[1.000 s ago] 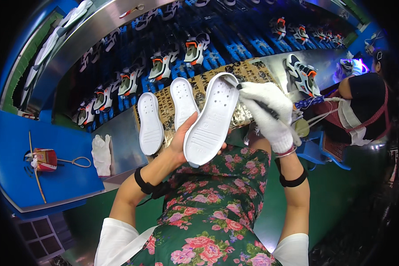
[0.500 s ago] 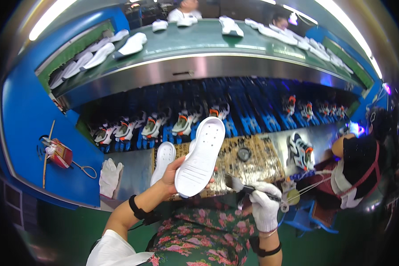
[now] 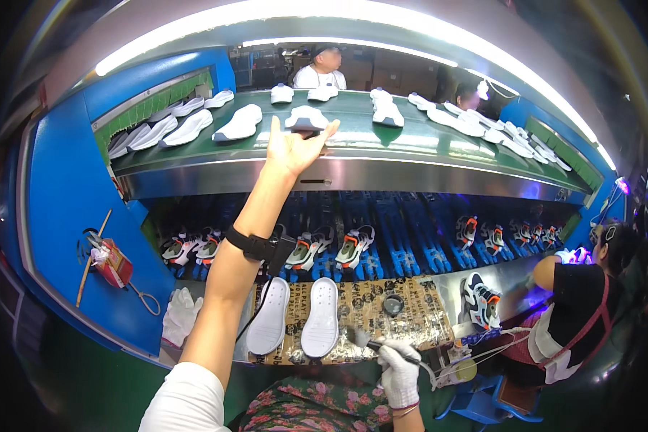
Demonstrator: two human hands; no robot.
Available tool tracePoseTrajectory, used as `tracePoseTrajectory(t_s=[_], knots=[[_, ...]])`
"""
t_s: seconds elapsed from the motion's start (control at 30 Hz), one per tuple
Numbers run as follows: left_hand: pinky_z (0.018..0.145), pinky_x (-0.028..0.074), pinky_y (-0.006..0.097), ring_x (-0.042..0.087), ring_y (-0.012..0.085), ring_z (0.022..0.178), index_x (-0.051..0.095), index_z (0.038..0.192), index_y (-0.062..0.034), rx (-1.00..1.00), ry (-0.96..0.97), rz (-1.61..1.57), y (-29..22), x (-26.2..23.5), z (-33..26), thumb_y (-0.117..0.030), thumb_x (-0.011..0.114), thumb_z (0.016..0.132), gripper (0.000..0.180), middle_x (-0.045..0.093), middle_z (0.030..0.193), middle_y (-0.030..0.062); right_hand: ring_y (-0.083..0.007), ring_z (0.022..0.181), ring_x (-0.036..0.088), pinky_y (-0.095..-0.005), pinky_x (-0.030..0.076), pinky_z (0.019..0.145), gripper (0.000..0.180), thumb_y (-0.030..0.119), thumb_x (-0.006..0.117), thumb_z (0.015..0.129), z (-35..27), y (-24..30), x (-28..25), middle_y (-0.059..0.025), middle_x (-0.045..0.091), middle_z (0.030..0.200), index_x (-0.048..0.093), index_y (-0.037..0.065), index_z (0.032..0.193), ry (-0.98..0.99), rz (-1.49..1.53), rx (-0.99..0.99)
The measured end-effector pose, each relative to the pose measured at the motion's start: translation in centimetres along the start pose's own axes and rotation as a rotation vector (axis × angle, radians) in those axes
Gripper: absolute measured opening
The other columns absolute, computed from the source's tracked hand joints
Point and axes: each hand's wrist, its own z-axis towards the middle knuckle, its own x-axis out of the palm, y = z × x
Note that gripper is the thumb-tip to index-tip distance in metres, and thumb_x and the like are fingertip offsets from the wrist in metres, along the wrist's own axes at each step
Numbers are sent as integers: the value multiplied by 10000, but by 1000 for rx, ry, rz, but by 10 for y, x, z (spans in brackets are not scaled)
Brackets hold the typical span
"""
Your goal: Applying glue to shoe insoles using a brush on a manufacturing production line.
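A green conveyor belt (image 3: 428,147) crosses the upper frame; at upper centre, a white moulded shoe sole (image 3: 307,116) points its dark end toward the bare left hand (image 3: 294,151), long axis running up-frame. That hand spreads wide, contact unclear. Lower centre, the white-gloved right hand (image 3: 399,372) grips a dark-handled brush (image 3: 374,345), bristles leftward.

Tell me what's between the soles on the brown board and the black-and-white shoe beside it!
In the head view: a small round dark thing on the board and, lower down, the brush in the right hand.
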Motion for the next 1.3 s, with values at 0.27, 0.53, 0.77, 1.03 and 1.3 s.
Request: tracePoseTrajectory(t_s=[0.27,0.53,0.77,1.03,1.3], knots=[[1074,449,466,472,373,1303,275,1463,124,178,21,739,57,-10,25,-372,575,966,764,386,1460,312,-161,634,629,-248,512,615,169,-81,667,819,5,-4,-28,-144,712,854,698,-72,984,-110,43,62],[1092,395,488,466,435,1303,175,1569,-62,507,275,2692,110,-29,135,-147,576,835,840,269,1586,220,-175,648,645,-253,525,619,163,-76,679,815,17,-10,-44,-152,714,861,694,-68,977,-129,73,75],[1062,401,565,504,400,1271,426,1461,-100,353,69,2894,106,-33,159,-139,563,850,628,447,1472,173,-150,667,631,-240,508,608,177,-57,681,815,13,-2,-53,-146,728,908,711,-61,990,-107,82,40],[780,550,347,668,219,883,573,1012,-55,238,-25,1909,73,-7,55,-164,718,874,228,629,929,109,-134,674,623,-238,499,632,170,-43,679,843,6,7,-56,-119,730,916,714,-42,1009,-154,116,-1],[1085,356,382,493,251,1235,488,1160,-25,1359,170,1732,21,-8,-136,-6,488,886,274,540,1293,189,-108,681,582,-230,480,641,160,-21,672,855,3,32,-47,-124,734,1001,714,-26,1009,-188,112,-96]])
